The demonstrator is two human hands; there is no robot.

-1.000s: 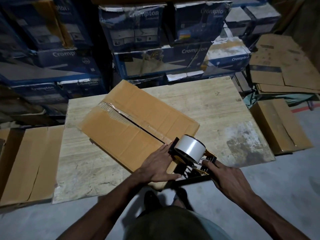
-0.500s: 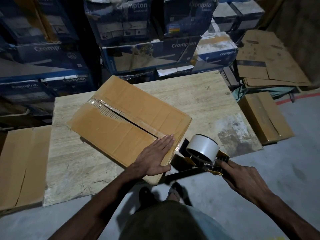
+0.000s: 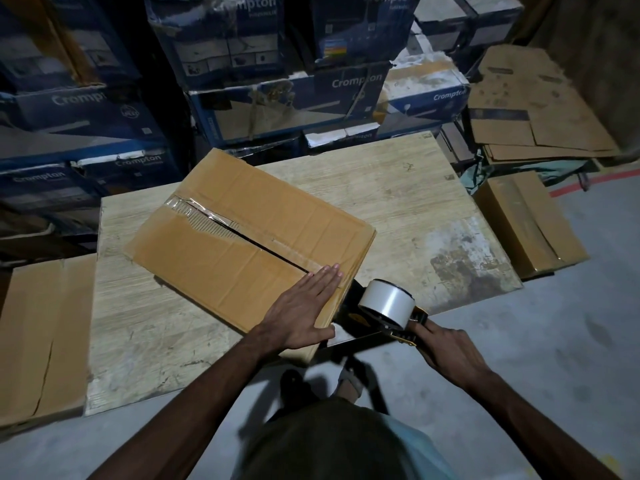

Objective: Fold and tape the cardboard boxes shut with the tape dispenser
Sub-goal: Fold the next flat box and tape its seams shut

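Observation:
A brown cardboard box point(image 3: 242, 244) lies closed and at an angle on the wooden table point(image 3: 408, 216), with shiny tape along its centre seam. My left hand point(image 3: 304, 306) presses flat on the box's near corner, fingers straight over the seam's end. Just off that corner, over the table's front edge, is the tape dispenser point(image 3: 384, 306), black and yellow with a roll of clear tape. My right hand point(image 3: 446, 351) grips its handle from behind.
Stacks of blue printed cartons point(image 3: 287, 95) stand behind the table. Flattened cardboard sheets point(image 3: 540, 109) pile up at the back right. A closed brown box point(image 3: 530, 223) sits on the floor to the right, another brown box point(image 3: 41, 334) to the left. Grey floor lies in front.
The dispenser has been pulled off the box's near corner toward me and to the right. My left hand has gone from beside the dispenser to lying flat on the taped seam end.

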